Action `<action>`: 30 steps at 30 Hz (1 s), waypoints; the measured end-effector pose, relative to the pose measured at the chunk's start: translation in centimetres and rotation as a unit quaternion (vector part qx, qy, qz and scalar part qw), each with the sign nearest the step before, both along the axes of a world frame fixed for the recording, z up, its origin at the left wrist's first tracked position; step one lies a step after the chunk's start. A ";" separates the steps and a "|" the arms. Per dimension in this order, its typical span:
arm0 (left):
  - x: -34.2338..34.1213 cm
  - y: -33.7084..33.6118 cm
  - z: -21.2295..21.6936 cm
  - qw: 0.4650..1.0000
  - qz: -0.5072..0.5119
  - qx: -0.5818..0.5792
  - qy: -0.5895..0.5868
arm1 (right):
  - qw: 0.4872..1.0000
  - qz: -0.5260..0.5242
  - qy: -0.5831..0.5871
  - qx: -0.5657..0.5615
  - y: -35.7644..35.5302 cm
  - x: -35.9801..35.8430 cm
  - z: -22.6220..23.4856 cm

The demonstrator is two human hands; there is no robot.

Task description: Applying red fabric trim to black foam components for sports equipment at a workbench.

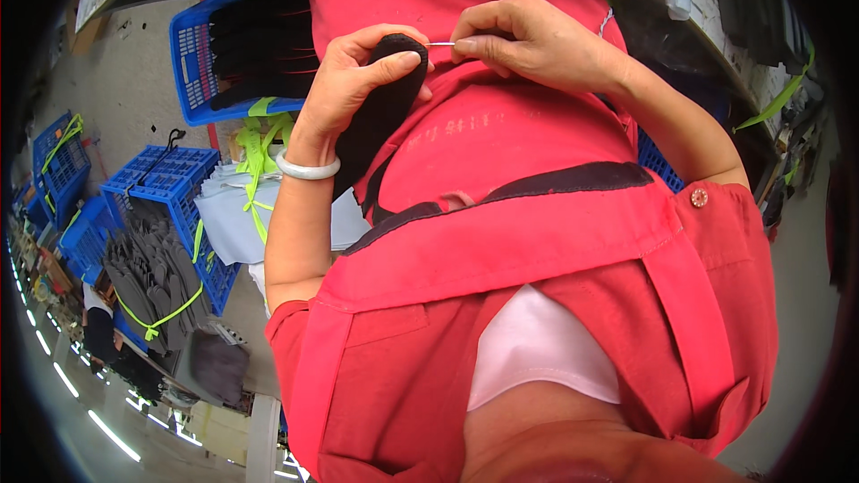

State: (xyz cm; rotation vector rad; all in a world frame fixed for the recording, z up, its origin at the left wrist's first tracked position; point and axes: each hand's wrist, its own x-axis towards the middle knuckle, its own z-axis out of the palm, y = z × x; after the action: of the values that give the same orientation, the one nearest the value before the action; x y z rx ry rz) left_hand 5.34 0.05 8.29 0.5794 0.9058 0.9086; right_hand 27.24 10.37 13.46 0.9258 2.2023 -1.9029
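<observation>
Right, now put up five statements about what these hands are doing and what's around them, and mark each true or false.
1. The left hand holds a black fabric piece. True.
2. A bracelet circles the right wrist. False: the pale bracelet is on the left wrist.
3. The right hand pinches a thin pale object. True.
4. The crate nearest the left hand is yellow. False: it is a blue crate.
5. The person wears a red apron. True.

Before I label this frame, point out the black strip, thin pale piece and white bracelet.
Black strip [385,111], head view: visible middle.
Thin pale piece [441,43], head view: exposed middle.
White bracelet [307,172], head view: outer face.
</observation>
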 end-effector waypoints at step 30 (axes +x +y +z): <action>-0.2 3.3 -0.1 0.995 0.057 0.056 0.065 | 0.885 -0.234 -0.010 0.401 10.4 1.7 -6.5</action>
State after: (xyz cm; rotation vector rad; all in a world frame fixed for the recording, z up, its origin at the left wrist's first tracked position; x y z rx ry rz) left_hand 5.14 3.32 8.21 0.6953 1.0170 1.0385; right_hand 28.94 20.73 6.99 1.6934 3.0046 -0.9912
